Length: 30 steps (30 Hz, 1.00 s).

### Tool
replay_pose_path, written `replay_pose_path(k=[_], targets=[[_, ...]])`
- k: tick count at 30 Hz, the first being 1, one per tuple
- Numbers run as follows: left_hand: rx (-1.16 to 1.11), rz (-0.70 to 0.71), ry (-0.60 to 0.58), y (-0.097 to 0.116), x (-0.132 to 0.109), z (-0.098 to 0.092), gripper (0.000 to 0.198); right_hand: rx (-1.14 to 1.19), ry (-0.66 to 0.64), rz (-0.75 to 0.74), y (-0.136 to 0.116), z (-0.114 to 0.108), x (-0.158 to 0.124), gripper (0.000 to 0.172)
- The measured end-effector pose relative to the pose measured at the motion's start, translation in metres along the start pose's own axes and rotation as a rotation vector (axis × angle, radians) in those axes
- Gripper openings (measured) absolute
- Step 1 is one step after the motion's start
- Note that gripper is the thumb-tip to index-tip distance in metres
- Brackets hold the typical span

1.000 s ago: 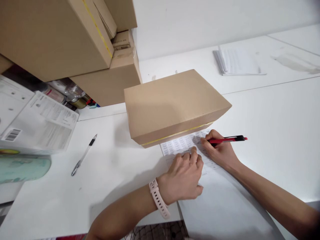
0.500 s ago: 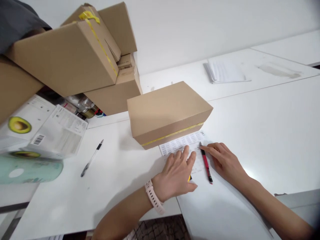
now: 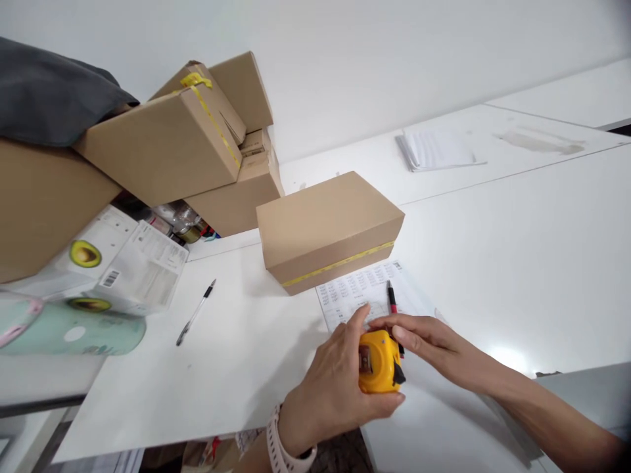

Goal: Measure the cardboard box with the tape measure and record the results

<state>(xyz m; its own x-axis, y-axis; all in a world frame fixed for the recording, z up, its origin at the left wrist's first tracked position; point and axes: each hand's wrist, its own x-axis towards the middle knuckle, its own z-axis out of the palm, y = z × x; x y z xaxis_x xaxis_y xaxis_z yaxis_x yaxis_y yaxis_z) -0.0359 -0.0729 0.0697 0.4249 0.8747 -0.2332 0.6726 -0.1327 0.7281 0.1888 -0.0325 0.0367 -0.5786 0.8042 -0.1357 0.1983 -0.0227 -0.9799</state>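
My left hand (image 3: 335, 374), with a pale pink watch band (image 3: 286, 443) on its wrist, is wrapped around a yellow tape measure (image 3: 380, 361). My right hand (image 3: 436, 345) reaches in from the right with its fingers stretched out, the fingertips at the upper edge of the tape measure; whether they touch it I cannot tell. Beneath both hands lies a printed sheet (image 3: 355, 289). A red and black pen (image 3: 391, 295) rests on that sheet, partly covered by my right hand. Just beyond the sheet sits a closed cardboard box (image 3: 325, 226) with a yellow strip along its side.
Cardboard boxes (image 3: 167, 144) are stacked at the back left, a dark cloth (image 3: 54, 98) over them. White avocado-printed boxes (image 3: 142, 269) and a mint-green cylindrical item (image 3: 103, 335) stand at the left. A clear pen (image 3: 196, 312) and a paper stack (image 3: 438, 150) lie on the white table (image 3: 236, 368).
My left hand has turned and lifted, bringing the tape measure into full view. My right hand has moved from the pen's tip toward the tape measure. The view has shifted slightly.
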Motion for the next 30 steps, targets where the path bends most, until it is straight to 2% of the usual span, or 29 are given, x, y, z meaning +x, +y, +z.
replay_pose_path(k=[3, 6, 9, 12, 15, 17, 19, 22, 24, 27, 30], targets=[[-0.077, -0.013, 0.008, 0.004, -0.006, -0.004, 0.109, 0.054, -0.045, -0.004, -0.015, -0.001, -0.001, 0.045], [-0.192, 0.009, 0.064, 0.005, -0.01, -0.015, 0.107, 0.152, -0.074, -0.004, -0.027, -0.008, 0.003, 0.043], [-0.341, 0.046, 0.187, 0.0, -0.015, -0.036, 0.1, 0.186, 0.015, -0.042, -0.04, -0.027, 0.012, 0.039], [-0.448, 0.052, 0.41, -0.011, -0.02, -0.069, 0.091, 0.176, 0.236, -0.135, -0.057, -0.063, 0.034, 0.042], [-0.468, 0.04, 0.686, -0.031, -0.017, -0.115, 0.082, 0.33, 0.453, -0.202, -0.072, -0.111, 0.072, 0.039], [-0.454, 0.015, 0.841, -0.046, -0.01, -0.148, 0.074, 0.443, 0.543, -0.193, -0.076, -0.138, 0.102, 0.035], [-0.497, -0.038, 0.955, -0.061, -0.001, -0.177, 0.071, 0.508, 0.612, -0.146, -0.076, -0.154, 0.131, 0.035], [-0.539, -0.088, 1.018, -0.079, 0.014, -0.208, 0.063, 0.537, 0.641, -0.049, -0.07, -0.157, 0.164, 0.037], [-0.548, -0.118, 1.018, -0.087, 0.023, -0.217, 0.058, 0.513, 0.634, -0.003, -0.065, -0.149, 0.176, 0.037], [-0.562, -0.145, 0.994, -0.091, 0.035, -0.217, 0.057, 0.466, 0.61, 0.028, -0.06, -0.131, 0.182, 0.036], [-0.559, -0.14, 0.958, -0.086, 0.046, -0.21, 0.06, 0.376, 0.588, 0.072, -0.059, -0.118, 0.179, 0.041]])
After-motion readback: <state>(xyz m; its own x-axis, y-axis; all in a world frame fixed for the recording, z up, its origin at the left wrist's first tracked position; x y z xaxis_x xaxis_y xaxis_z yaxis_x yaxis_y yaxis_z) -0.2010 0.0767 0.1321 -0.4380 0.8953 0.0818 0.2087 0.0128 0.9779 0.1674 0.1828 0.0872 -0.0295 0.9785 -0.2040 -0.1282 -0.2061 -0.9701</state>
